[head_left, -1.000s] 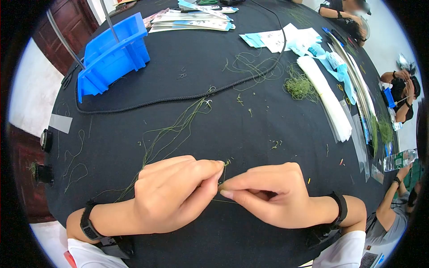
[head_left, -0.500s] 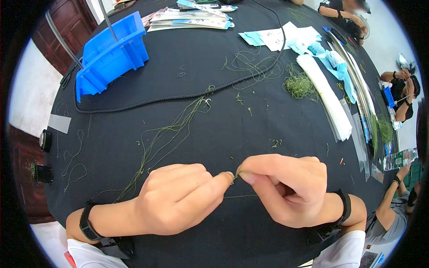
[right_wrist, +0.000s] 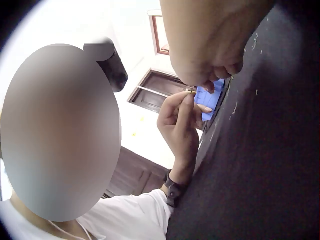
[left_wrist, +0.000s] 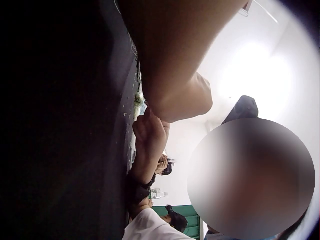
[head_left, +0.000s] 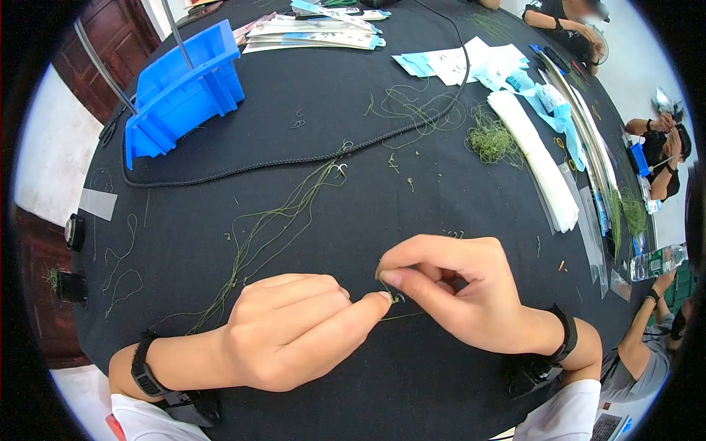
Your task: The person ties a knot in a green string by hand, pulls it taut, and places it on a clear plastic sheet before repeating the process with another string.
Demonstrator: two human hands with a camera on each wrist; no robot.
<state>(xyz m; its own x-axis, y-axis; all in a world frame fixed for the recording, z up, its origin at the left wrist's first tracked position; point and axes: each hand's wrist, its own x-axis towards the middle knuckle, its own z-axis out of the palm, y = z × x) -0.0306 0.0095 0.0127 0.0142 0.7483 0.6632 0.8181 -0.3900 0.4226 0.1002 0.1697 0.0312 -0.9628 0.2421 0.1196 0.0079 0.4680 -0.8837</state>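
Note:
In the head view my left hand (head_left: 294, 331) pinches a thin green line (head_left: 403, 317) between thumb and forefinger. A small pale, hook-shaped piece (head_left: 398, 298) pokes out at those fingertips. My right hand (head_left: 463, 298) is just above and to the right, its thumb and forefinger pinching a short end of the green line, the other fingers loosely bent. A stretch of line runs out to the right beneath the right hand. In the right wrist view the left hand (right_wrist: 182, 122) shows its pinch on a tiny yellowish bit, while the right fingertips (right_wrist: 207, 86) are close by.
A bundle of green lines (head_left: 276, 213) with pale hook-like bits lies beyond my left hand. A blue bin (head_left: 187, 95), black cord (head_left: 250, 170), tangled green line (head_left: 494, 140), white strips (head_left: 540, 165) and packets (head_left: 316, 33) lie farther back. Other people sit at the right.
My right hand rose from the left fingertips, moved right, then came back slightly left above them. The left hand shifted a little right, keeping its pinch, and the hook-shaped piece now shows.

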